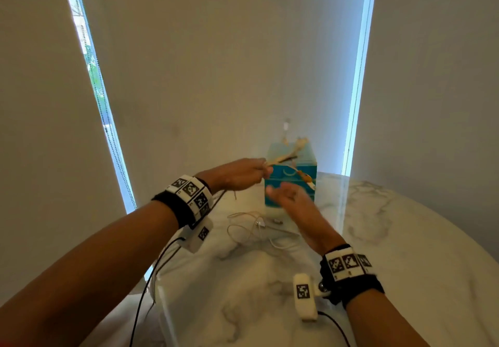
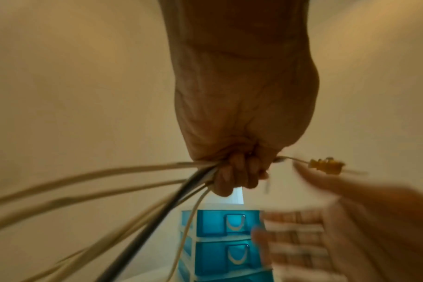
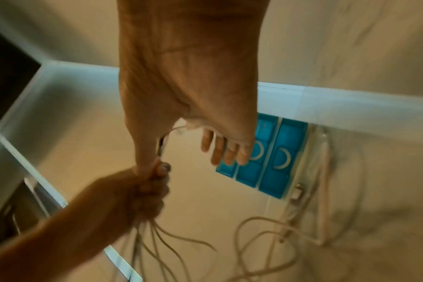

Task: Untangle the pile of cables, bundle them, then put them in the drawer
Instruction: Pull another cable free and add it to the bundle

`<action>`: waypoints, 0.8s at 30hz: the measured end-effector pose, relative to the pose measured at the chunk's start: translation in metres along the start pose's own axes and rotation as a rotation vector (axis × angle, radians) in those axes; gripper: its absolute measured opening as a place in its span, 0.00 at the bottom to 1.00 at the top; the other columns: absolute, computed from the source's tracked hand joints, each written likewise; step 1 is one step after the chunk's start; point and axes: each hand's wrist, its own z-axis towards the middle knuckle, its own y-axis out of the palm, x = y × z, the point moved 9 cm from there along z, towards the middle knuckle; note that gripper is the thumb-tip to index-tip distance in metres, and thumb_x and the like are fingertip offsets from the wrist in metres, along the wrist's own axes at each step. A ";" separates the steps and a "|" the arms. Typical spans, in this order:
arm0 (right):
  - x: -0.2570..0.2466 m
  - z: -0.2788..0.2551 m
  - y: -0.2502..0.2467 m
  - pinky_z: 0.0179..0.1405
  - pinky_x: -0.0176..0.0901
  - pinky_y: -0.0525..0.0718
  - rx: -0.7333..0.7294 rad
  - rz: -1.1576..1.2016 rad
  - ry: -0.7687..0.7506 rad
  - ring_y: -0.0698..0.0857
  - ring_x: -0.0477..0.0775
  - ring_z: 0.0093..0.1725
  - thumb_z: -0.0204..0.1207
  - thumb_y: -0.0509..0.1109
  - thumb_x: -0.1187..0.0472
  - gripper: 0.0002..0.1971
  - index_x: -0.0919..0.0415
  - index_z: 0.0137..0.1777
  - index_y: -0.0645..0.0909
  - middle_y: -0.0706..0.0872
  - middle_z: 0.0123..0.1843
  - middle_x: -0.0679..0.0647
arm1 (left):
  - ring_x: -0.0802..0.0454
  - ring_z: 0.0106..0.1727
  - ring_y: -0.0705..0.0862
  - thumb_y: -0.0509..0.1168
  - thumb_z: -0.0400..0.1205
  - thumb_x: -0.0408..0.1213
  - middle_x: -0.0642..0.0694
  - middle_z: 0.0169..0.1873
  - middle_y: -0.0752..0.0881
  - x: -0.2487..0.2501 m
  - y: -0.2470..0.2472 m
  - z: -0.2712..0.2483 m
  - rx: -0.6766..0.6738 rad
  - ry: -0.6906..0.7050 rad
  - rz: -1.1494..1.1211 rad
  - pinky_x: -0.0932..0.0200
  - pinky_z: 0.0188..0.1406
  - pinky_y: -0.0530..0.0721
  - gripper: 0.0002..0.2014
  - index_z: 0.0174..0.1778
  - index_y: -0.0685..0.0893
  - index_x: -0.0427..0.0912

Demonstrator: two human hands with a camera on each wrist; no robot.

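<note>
Several thin white cables are seen lying loosely looped on the glossy marbled table. Above them, a bunch of pale and dark cords is gripped in the fisted left hand. Beside it, the right hand is held flat, fingers straight, holding nothing. Behind stands a translucent blue drawer unit, its drawers closed.

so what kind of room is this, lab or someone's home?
Most likely a home, not a lab: a round marble-look table, pale roller blinds drawn over tall windows, and a small blue plastic drawer unit standing on the table.
</note>
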 end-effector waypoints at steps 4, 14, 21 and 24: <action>0.049 0.006 0.014 0.68 0.45 0.78 -0.116 -0.635 0.160 0.82 0.51 0.71 0.76 0.84 0.47 0.25 0.47 0.70 0.83 0.82 0.69 0.46 | 0.51 0.51 0.79 0.55 0.96 0.51 0.52 0.49 0.83 -0.018 -0.036 0.004 0.237 -0.060 -0.113 0.50 0.55 0.78 0.18 0.63 0.81 0.40; 0.048 0.012 -0.052 0.49 0.37 0.80 -0.094 -0.893 0.250 0.86 0.47 0.52 0.78 0.82 0.62 0.07 0.49 0.48 0.88 0.89 0.52 0.47 | 0.51 0.37 0.76 0.72 0.84 0.63 0.51 0.35 0.81 -0.053 -0.044 0.012 0.422 -0.156 -0.148 0.54 0.41 0.76 0.22 0.44 0.77 0.48; 0.051 0.005 -0.088 0.55 0.45 0.81 -0.067 -1.108 0.395 0.84 0.54 0.56 0.84 0.75 0.61 0.13 0.61 0.67 0.84 0.84 0.53 0.52 | 0.52 0.40 0.79 0.63 0.91 0.61 0.50 0.38 0.81 -0.040 -0.010 0.020 0.394 -0.188 -0.384 0.56 0.40 0.77 0.20 0.45 0.80 0.47; 0.040 0.008 -0.125 0.55 0.49 0.85 0.208 -0.839 0.416 0.84 0.58 0.54 0.87 0.68 0.61 0.14 0.70 0.66 0.82 0.86 0.58 0.61 | 0.55 0.39 0.76 0.56 0.92 0.64 0.51 0.40 0.80 -0.048 0.002 0.028 0.425 -0.268 -0.593 0.56 0.35 0.73 0.24 0.54 0.82 0.46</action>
